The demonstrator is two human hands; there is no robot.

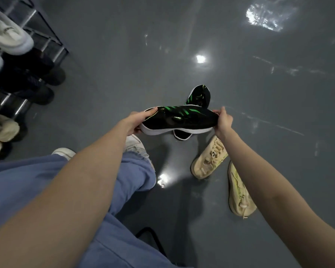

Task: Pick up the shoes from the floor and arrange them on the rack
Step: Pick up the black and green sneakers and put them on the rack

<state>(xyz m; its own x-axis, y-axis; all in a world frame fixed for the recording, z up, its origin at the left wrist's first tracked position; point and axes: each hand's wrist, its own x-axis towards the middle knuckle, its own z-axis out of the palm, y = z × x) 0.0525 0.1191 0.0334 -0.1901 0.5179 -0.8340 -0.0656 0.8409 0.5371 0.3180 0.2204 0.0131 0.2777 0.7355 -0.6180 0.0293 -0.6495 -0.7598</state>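
A: Which items are obscured?

B: The second black shoe [199, 95] lies on the floor [104, 55] directly behind the held shoe [179, 119]; only its far end and a small part of its near end show, the middle is covered. The right forearm crosses the far end of one beige shoe [209, 161] and one edge of the other beige shoe [239, 192]. The rack [45, 38] is cut off by the left frame edge. The white shoes [7, 33], dark shoes [37, 82] and tan shoes [2, 130] on it are blurred, and their count per shelf cannot be determined.

A: State of the hands?

B: The left hand [135, 122] is closed around one end of the held shoe, thumb on top, fingers under the white sole. The right hand [222, 120] pinches the opposite end between thumb and fingers. The shoe is clear of the floor, lying sideways between the hands, green stripes facing up.

A: Position of the remaining shoes?

B: Both beige shoes are on the floor, nearer the person than the held shoe and to its right. They lie just beside each other; contact cannot be confirmed.

A: Clearance?

B: Bare floor extends from the held shoe to the rack on its left, and beyond and right of the held shoe. Below it, blue trousers [46, 180] and white footwear [134, 144] occupy the floor.
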